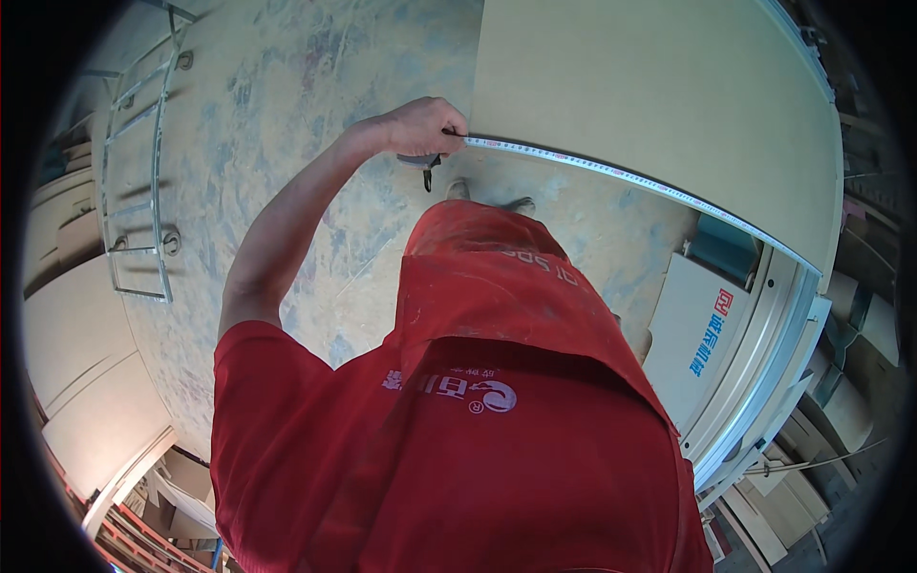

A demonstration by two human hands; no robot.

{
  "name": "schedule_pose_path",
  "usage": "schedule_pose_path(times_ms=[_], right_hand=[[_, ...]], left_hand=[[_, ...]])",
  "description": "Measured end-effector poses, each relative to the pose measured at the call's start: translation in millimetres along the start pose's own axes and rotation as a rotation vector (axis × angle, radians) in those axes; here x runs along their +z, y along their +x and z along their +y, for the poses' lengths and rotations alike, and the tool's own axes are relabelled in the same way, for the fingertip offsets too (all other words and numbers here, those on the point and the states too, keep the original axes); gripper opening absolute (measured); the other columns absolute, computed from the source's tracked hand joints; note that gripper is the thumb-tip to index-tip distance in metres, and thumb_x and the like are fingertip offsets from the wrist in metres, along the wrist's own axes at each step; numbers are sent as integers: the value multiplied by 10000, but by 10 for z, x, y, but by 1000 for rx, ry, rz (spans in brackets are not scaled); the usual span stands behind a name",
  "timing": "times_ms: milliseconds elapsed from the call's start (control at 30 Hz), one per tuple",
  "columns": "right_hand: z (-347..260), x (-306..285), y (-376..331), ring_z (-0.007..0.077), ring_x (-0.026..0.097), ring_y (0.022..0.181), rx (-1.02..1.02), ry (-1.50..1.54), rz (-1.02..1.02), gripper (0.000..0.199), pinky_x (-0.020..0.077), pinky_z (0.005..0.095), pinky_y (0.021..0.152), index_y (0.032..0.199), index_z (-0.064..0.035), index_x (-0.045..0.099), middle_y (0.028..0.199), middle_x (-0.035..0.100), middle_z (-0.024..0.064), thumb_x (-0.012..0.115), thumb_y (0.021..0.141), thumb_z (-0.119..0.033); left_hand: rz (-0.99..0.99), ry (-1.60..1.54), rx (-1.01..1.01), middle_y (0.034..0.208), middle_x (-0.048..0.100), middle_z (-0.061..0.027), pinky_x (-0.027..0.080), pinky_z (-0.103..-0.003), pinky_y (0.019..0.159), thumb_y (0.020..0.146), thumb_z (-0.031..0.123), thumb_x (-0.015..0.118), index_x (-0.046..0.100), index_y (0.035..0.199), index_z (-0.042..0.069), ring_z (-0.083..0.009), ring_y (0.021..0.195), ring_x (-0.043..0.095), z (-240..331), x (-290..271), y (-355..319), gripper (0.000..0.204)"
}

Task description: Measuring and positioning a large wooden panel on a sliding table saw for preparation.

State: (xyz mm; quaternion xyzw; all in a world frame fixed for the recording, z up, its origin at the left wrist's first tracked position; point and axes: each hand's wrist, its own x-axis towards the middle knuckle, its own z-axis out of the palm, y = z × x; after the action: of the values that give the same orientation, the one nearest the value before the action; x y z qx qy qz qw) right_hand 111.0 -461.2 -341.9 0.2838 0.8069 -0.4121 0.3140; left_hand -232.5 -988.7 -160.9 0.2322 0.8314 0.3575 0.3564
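My left hand [427, 126] is closed at the near left corner of a large pale board [650, 76]. It grips a tape measure [416, 161], whose dark case shows below the fingers with a black strap hanging down. From there the white tape blade [611, 172] runs out along the board's near edge to the right, toward the far corner by the machine. My right hand is out of sight, and my red apron [487, 296] fills the lower middle.
A white machine [695, 329] with a metal rail [750, 392] stands to the right, by the board's end. On the left, a metal-framed cart [153, 181] on casters rests on the stained floor [258, 105]. Pale boards [91, 382] lie at the lower left.
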Motion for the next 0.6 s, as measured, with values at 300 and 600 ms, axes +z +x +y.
schedule_pose_path(times_ms=[300,600], right_hand=[[38,55,-118,163,655,771,-36,-177,-17,194,524,347,683,911,-42,701,857,692,68,656,856,-222],[-81,112,-117,160,651,775,-87,-352,-43,184,521,345,688,905,-45,701,855,689,65,657,855,-216]], left_hand=[[24,-16,-3,699,666,-73,476,-325,653,817,197,625,683,830,21,-184,650,611,18,-3,-43,185],[10,-40,-32,706,670,-73,488,-333,676,838,232,628,695,856,27,-192,673,624,6,-11,-26,217]])
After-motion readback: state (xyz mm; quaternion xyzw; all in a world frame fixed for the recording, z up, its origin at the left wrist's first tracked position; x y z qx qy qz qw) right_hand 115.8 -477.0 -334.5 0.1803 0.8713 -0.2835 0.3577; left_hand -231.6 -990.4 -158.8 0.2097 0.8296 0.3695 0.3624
